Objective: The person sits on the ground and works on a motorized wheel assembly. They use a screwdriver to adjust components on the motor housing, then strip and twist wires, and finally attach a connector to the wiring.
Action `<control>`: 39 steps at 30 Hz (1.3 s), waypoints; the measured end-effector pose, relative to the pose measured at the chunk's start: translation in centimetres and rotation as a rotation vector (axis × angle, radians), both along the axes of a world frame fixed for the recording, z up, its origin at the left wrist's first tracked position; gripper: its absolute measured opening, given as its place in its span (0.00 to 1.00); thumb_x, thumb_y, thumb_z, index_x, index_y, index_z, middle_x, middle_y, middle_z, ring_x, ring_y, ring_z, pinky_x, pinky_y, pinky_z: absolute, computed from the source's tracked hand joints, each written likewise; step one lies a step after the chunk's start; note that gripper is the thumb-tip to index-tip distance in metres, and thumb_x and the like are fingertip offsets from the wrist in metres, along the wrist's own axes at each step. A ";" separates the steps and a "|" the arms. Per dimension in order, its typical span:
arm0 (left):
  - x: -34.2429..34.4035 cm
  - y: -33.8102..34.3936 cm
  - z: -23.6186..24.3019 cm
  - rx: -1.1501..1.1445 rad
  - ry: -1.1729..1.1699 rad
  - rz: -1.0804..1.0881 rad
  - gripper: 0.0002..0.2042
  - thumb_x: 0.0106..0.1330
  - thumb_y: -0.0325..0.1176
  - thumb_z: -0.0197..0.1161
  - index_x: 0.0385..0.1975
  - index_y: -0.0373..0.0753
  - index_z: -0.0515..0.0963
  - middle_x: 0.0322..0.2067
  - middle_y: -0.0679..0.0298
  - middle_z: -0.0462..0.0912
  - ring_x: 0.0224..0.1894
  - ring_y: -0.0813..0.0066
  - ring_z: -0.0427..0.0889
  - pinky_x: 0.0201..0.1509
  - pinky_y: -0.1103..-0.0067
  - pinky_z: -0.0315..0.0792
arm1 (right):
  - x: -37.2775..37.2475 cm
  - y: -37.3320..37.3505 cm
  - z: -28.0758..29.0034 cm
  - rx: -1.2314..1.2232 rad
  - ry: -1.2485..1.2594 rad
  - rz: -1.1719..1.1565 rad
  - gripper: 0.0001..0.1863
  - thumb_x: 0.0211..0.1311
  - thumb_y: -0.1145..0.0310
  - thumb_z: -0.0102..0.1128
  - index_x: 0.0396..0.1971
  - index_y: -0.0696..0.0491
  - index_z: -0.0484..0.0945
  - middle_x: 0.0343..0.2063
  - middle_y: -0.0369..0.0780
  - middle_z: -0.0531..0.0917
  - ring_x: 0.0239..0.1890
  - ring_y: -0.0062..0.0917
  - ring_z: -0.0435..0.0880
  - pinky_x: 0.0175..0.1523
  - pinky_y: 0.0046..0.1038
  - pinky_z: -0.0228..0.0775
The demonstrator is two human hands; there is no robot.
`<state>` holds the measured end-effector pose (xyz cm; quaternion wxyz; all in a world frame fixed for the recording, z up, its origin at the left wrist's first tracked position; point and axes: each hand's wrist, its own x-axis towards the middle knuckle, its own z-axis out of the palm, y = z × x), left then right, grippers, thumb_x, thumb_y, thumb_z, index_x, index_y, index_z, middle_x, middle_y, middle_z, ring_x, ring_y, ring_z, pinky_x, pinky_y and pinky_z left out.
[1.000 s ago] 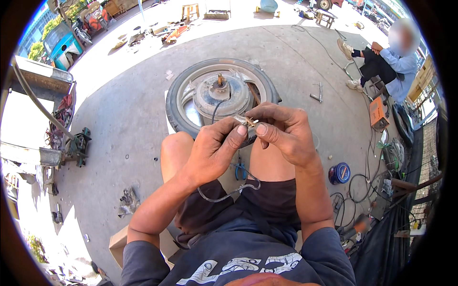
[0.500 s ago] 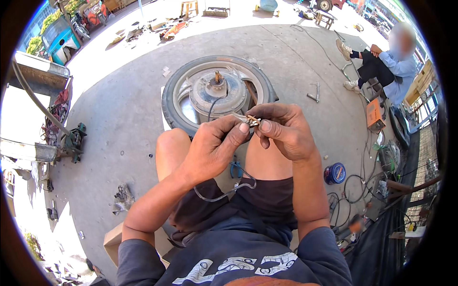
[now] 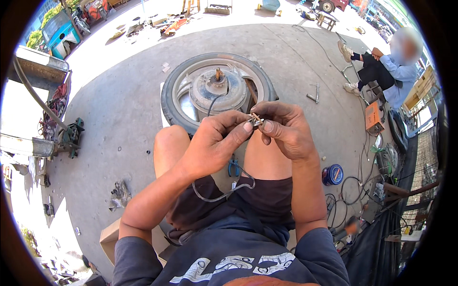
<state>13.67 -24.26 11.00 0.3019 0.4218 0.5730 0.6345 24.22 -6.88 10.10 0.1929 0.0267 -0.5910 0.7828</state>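
From the head view, I see both forearms rise from the lower edge and converge above the knees (image 3: 174, 141). The left forearm slants up and to the right, with the elbow bent outward. The left hand (image 3: 213, 142) points to the right, back of the hand facing up, thumb laid along the bent forefinger. The right forearm stands nearly vertical, and the right hand (image 3: 289, 132) turns inward to the left, its fingers curled.

I read the left grip as closed: thumb and forefinger pinch a small bundle of wire ends (image 3: 256, 121). I read the right grip as nearly closed, with thumb and forefinger set about the same bundle from the opposite side. I cannot tell which single strand each fingertip presses.

The wire ends lie between the two sets of fingertips, projecting past the left thumb toward the right hand. Copper-coloured and silvery parts show. A grey cable (image 3: 213, 200) loops over the lap below the hands.

Beyond the hands, a wheel (image 3: 206, 91) lies flat, its shaft upright. A dark cord runs from its hub toward the left hand. Blue pliers (image 3: 233, 168) lie on the floor (image 3: 114, 114) between the legs.
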 end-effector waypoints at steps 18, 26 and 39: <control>0.2 0.4 -0.2 0.027 0.065 0.059 0.12 0.74 0.37 0.56 0.42 0.32 0.77 0.24 0.74 0.72 0.27 0.89 0.65 0.29 0.87 0.62 | -0.1 0.5 -0.4 -0.021 -0.010 0.039 0.15 0.57 0.74 0.69 0.44 0.61 0.82 0.33 0.39 0.85 0.28 0.15 0.80 0.26 0.16 0.74; 0.5 0.6 -0.2 -0.014 0.256 0.157 0.10 0.74 0.32 0.55 0.42 0.31 0.76 0.28 0.71 0.75 0.29 0.88 0.67 0.31 0.86 0.64 | -0.2 0.0 -0.4 -0.002 0.003 -0.017 0.15 0.57 0.73 0.69 0.44 0.62 0.81 0.30 0.39 0.84 0.26 0.16 0.80 0.25 0.18 0.74; 0.4 0.8 0.9 -0.043 0.064 0.182 0.10 0.68 0.32 0.60 0.32 0.28 0.79 0.22 0.70 0.77 0.25 0.89 0.68 0.27 0.85 0.64 | -0.2 -0.2 -0.6 0.035 0.038 -0.045 0.15 0.58 0.74 0.68 0.45 0.62 0.81 0.31 0.39 0.84 0.26 0.15 0.79 0.26 0.17 0.74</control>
